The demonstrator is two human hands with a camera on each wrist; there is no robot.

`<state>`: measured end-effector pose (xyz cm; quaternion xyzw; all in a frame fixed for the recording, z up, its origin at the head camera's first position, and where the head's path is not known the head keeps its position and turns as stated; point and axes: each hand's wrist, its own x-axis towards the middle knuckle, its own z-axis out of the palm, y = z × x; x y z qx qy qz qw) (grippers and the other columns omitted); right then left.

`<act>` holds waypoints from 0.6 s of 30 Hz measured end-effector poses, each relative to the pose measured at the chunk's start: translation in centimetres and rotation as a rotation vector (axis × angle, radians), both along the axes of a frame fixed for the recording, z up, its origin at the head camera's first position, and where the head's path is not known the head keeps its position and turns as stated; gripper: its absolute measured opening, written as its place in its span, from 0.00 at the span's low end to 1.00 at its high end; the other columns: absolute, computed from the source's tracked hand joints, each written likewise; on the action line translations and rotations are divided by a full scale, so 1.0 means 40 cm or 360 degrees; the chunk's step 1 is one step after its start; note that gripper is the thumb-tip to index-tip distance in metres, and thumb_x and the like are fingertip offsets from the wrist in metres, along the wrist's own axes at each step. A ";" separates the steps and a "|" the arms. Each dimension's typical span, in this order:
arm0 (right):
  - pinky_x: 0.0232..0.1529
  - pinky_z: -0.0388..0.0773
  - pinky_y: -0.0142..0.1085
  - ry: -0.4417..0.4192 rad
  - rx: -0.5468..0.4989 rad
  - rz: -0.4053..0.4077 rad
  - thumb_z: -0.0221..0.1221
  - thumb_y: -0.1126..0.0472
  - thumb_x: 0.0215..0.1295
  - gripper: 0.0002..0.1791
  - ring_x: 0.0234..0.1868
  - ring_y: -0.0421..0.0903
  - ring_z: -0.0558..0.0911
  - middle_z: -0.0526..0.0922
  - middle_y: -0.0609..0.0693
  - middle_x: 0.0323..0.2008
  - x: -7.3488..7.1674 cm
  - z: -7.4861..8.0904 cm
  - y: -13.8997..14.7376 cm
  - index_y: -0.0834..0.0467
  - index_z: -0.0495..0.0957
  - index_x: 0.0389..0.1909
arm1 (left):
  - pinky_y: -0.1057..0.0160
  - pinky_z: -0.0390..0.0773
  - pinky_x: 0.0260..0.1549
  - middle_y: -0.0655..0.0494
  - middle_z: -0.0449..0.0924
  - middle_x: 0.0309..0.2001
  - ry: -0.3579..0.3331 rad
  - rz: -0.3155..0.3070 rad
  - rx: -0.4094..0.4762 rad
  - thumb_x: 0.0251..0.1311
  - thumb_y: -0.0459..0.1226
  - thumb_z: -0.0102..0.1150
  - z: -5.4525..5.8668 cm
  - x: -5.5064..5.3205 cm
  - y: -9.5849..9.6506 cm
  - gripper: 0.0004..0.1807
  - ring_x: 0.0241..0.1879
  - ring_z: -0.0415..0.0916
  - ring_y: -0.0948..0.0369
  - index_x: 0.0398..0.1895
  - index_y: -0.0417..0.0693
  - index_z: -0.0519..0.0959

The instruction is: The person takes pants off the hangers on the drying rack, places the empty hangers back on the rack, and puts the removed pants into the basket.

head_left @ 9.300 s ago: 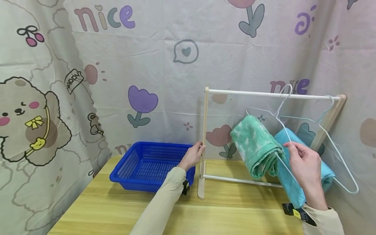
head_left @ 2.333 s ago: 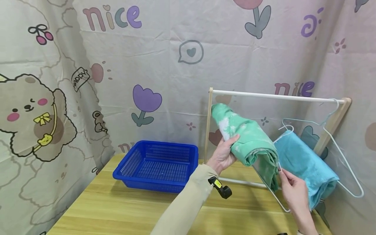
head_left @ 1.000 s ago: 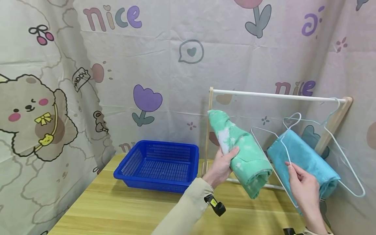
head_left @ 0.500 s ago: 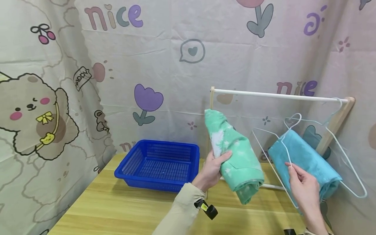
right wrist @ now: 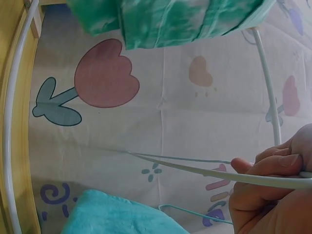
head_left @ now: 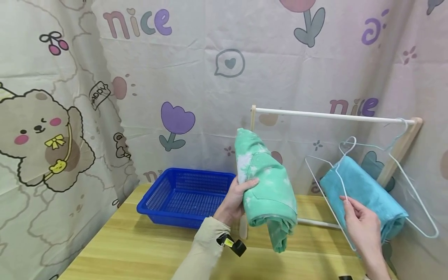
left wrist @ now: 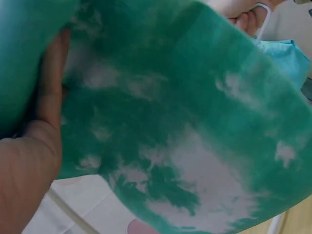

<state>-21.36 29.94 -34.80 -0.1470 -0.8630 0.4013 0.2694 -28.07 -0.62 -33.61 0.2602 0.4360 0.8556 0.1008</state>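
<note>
My left hand (head_left: 235, 199) grips a rolled green-and-white tie-dye garment (head_left: 269, 194), thumb on its near face, with a loose end hanging over the table. In the left wrist view the garment (left wrist: 185, 112) fills most of the picture, and fingers (left wrist: 51, 83) lie along a fold. Between thumb and fingertips, my right hand (head_left: 363, 223) pinches one sloping side of a white wire hanger (right wrist: 243, 178). Nothing hangs on that hanger, and its hook is below the rack bar. A folded light-blue garment (head_left: 364, 190) hangs on another hanger just behind it.
The drying rack has a white top bar (head_left: 315, 114) and wooden posts; the blue garment's hanger hooks over its right end. A blue plastic basket (head_left: 148, 210) stands left of the rack on the wooden table (head_left: 133, 252). A printed curtain (head_left: 196, 70) surrounds the back.
Earlier the green garment hung on the white hanger, near the rack bar. It has come off in my left hand and moved left and down. The hanger has been lowered in my right hand.
</note>
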 end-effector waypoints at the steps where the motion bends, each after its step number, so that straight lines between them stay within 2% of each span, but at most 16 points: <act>1: 0.15 0.58 0.37 0.0004 0.0000 -0.0006 0.44 0.42 0.76 0.28 0.15 0.42 0.65 0.67 0.45 0.13 0.001 -0.002 0.000 0.55 0.77 0.61 | 0.63 0.82 0.47 0.54 0.76 0.50 -0.0004 0.0000 0.0007 0.68 0.37 0.53 0.001 0.000 -0.008 0.24 0.44 0.81 0.62 0.64 0.49 0.61; 11: 0.14 0.59 0.37 0.0006 0.0031 -0.0004 0.42 0.42 0.76 0.28 0.15 0.44 0.65 0.68 0.47 0.14 0.002 0.001 0.003 0.56 0.76 0.62 | 0.65 0.82 0.45 0.57 0.76 0.49 -0.0016 -0.0009 0.0046 0.67 0.40 0.54 0.023 -0.009 -0.077 0.25 0.42 0.81 0.64 0.64 0.54 0.60; 18: 0.14 0.58 0.37 0.0044 0.0053 -0.0004 0.44 0.43 0.76 0.27 0.14 0.43 0.65 0.68 0.47 0.14 -0.001 -0.007 -0.005 0.56 0.78 0.60 | 0.68 0.82 0.40 0.59 0.81 0.44 -0.0033 -0.0080 0.0211 0.68 0.39 0.55 0.026 -0.025 -0.128 0.21 0.39 0.83 0.65 0.60 0.54 0.63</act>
